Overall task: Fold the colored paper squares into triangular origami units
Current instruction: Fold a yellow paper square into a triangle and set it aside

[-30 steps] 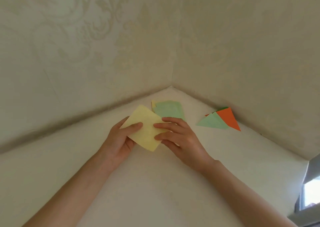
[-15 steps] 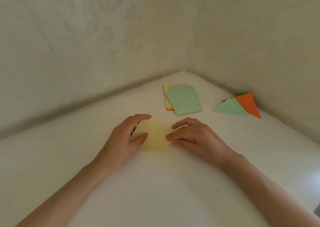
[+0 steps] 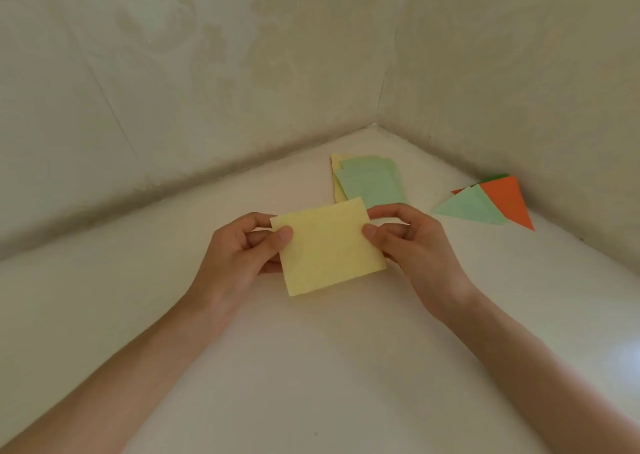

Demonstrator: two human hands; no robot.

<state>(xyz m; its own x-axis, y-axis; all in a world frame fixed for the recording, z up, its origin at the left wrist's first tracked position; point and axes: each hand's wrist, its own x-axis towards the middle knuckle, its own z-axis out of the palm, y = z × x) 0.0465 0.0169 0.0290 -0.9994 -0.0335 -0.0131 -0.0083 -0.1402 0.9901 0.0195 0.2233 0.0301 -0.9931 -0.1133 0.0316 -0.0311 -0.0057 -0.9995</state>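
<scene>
A yellow paper square point(image 3: 329, 247) is held flat and unfolded above the white surface. My left hand point(image 3: 242, 256) pinches its left edge, thumb on top and fingers behind. My right hand point(image 3: 412, 242) pinches its right edge the same way. Behind the yellow square lies a small stack of paper squares point(image 3: 372, 180), light green on top with yellow showing at its left side. Folded triangles rest to the right: a light green triangle point(image 3: 472, 207) partly covers an orange triangle point(image 3: 507, 199), with a dark green bit behind them.
The white surface point(image 3: 311, 367) runs into a corner formed by two pale patterned walls point(image 3: 207, 72). The stack and the triangles lie near that corner, the triangles close to the right wall.
The yellow square was pressed down on the surface half a second ago. Now both hands have lifted it and hold it by its side edges, facing the camera.
</scene>
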